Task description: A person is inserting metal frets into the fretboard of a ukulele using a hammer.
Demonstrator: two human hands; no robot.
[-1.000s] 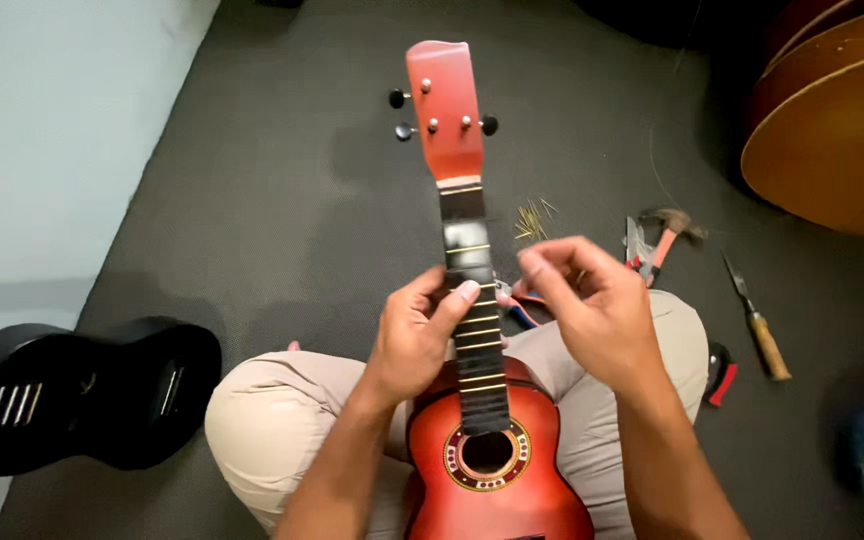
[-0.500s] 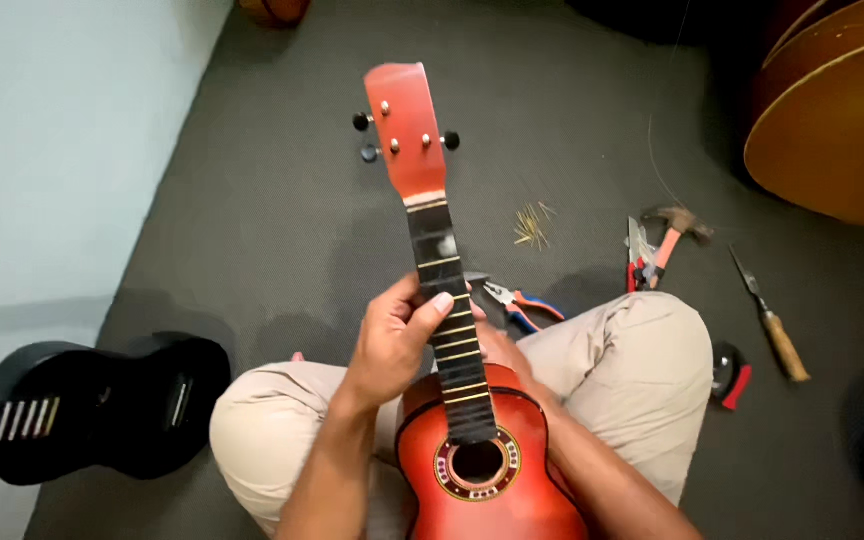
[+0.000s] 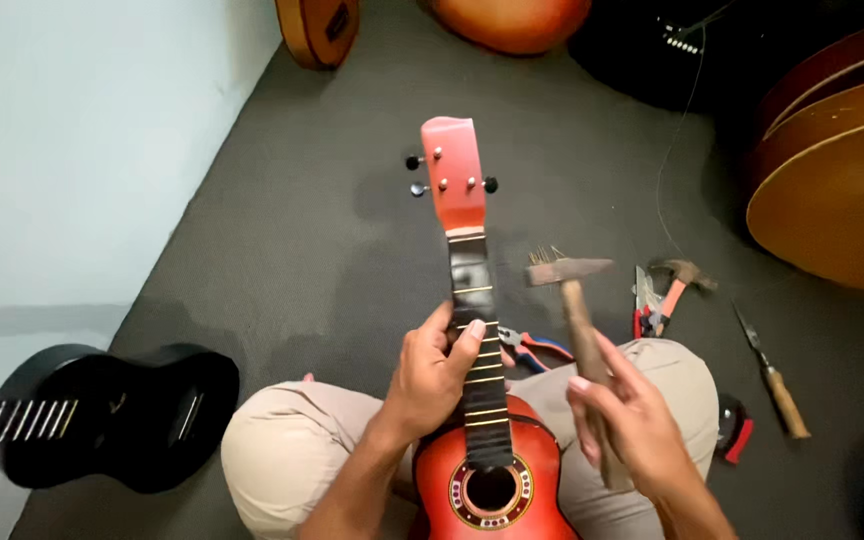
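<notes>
Since half a second ago the right hand (image 3: 624, 420) has come out from behind the small red guitar (image 3: 480, 400) and now grips a hammer (image 3: 580, 335) by its wooden handle, head raised just right of the neck; before, that hand was hidden and no hammer was held. The view has also tipped up, so more guitars show at the far edge of the floor.

Far to the left of both hands a black guitar (image 3: 102, 415) lies on the grey floor (image 3: 282, 260) by the wall. The left hand (image 3: 432, 375) is closed around the red guitar's neck, thumb across the frets, fingers behind. The red guitar rests on the person's lap, body between the knees, headstock pointing away, well beyond the hands. Just between the hands, pliers (image 3: 532, 347) with red and blue grips lie by the knee. Right of the right hand lie cutters (image 3: 644, 300), a second hammer (image 3: 682, 280) and a wooden-handled screwdriver (image 3: 774, 375). Farther right stands a large brown guitar (image 3: 842, 190).
</notes>
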